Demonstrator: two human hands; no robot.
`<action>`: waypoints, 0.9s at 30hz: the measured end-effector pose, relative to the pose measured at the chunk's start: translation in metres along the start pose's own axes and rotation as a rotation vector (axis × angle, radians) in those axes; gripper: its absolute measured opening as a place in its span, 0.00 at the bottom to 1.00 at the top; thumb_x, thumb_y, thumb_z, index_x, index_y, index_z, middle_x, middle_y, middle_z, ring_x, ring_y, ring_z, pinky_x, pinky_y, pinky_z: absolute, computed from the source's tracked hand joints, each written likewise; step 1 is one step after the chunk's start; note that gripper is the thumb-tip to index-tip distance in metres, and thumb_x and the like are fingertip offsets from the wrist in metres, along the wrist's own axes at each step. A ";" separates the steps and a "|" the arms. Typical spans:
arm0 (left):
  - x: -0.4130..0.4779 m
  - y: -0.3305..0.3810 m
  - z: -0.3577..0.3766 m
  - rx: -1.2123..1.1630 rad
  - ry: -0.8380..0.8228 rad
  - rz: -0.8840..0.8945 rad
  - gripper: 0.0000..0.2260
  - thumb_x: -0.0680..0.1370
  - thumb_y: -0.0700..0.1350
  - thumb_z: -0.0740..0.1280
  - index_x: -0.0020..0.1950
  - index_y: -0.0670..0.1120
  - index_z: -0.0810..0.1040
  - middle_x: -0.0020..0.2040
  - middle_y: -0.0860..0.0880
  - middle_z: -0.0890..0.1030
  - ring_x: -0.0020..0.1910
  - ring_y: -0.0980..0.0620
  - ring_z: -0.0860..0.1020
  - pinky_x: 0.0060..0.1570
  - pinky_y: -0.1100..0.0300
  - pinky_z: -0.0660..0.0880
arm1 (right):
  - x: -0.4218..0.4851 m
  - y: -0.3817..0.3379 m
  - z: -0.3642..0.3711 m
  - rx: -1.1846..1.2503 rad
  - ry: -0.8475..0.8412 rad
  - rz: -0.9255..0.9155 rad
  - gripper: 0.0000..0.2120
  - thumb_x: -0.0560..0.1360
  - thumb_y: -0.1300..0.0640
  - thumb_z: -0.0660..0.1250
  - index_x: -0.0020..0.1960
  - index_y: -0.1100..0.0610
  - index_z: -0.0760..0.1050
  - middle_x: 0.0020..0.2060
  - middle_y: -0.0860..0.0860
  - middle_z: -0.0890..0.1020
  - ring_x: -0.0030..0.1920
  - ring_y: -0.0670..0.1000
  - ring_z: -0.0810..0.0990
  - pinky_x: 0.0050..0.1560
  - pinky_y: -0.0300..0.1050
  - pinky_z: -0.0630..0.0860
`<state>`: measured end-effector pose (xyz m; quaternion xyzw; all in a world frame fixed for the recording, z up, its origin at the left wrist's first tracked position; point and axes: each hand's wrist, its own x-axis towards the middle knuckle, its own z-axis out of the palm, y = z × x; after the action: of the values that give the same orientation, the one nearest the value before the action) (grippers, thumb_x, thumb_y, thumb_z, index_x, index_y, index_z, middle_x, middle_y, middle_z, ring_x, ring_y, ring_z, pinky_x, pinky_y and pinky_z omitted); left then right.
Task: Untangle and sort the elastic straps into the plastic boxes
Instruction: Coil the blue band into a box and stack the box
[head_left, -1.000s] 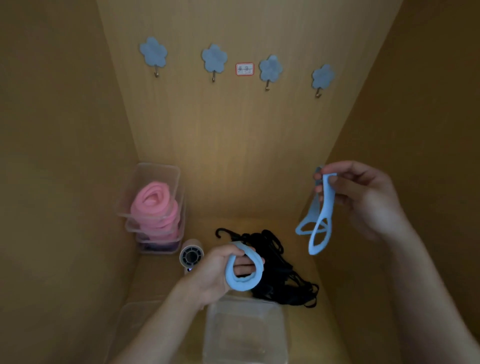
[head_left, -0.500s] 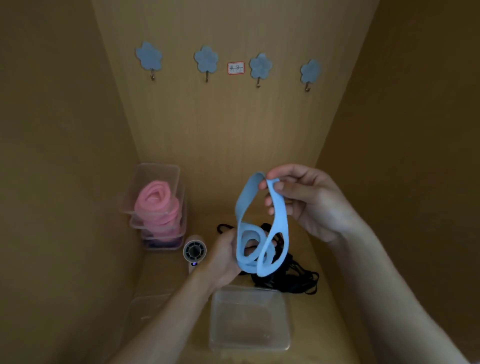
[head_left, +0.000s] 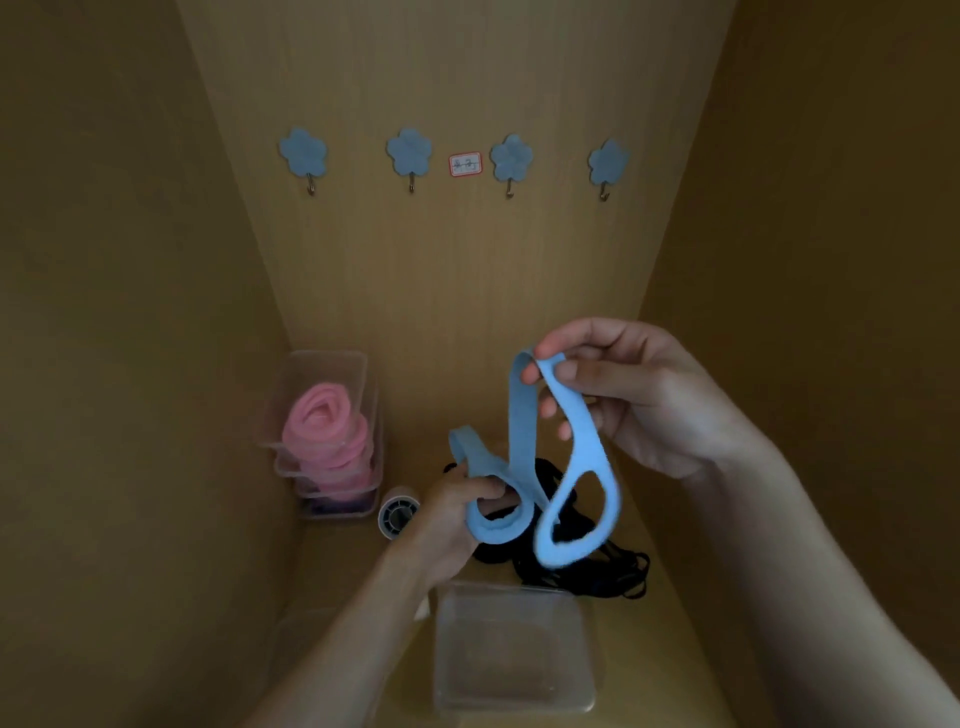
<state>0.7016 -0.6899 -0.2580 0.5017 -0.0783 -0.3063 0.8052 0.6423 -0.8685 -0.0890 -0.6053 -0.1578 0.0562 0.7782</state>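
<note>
the blue strap (head_left: 521, 426) hangs in the air between both hands, over the middle of the cupboard floor. the right hand (head_left: 649, 400) pinches its top fold between thumb and fingers. the left hand (head_left: 452, 514), toward 7 o'clock of it, has its fingers curled round a rolled end, with a short loop poking up at 11 o'clock. the rest droops in a wide loop toward 6 o'clock.

it looks soft, light and stretchy, so it should sag and twist rather than hold a shape. the flat band is probably best pinched near a fold, as the right hand does, and rolled loosely so it won't spring open.

the clear box (head_left: 511, 649) sits at 6 o'clock, just below the loop, its open top facing up. the black straps (head_left: 613, 569) lie in a heap right behind it, close enough for the hanging loop to snag. the pink straps (head_left: 319, 421) fill a stack of boxes (head_left: 322, 364) at 9 o'clock against the left wall. side walls close in at 3 and 9 o'clock, so the free room is mostly upward and toward the person.
</note>
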 end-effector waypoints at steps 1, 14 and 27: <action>0.002 0.001 -0.003 -0.048 0.001 -0.012 0.18 0.70 0.36 0.65 0.60 0.37 0.78 0.54 0.39 0.81 0.53 0.44 0.82 0.56 0.50 0.76 | -0.002 -0.005 0.001 0.010 -0.037 -0.008 0.09 0.74 0.68 0.67 0.53 0.66 0.80 0.46 0.63 0.83 0.38 0.55 0.84 0.34 0.44 0.82; 0.007 0.026 0.022 -0.124 -0.031 -0.029 0.24 0.84 0.55 0.53 0.59 0.41 0.82 0.55 0.39 0.81 0.54 0.41 0.80 0.63 0.45 0.70 | 0.017 -0.025 -0.004 0.034 0.096 -0.024 0.07 0.74 0.71 0.64 0.50 0.65 0.79 0.43 0.60 0.84 0.33 0.53 0.83 0.33 0.43 0.82; 0.010 0.027 0.046 0.229 -0.053 0.026 0.08 0.80 0.41 0.66 0.53 0.39 0.83 0.49 0.43 0.84 0.50 0.46 0.82 0.51 0.55 0.79 | 0.024 -0.016 0.005 0.076 0.287 0.008 0.08 0.78 0.73 0.62 0.52 0.67 0.77 0.44 0.61 0.83 0.39 0.56 0.84 0.36 0.46 0.83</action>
<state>0.7009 -0.7218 -0.2143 0.5809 -0.1405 -0.2982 0.7442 0.6616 -0.8616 -0.0681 -0.5777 -0.0401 -0.0217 0.8150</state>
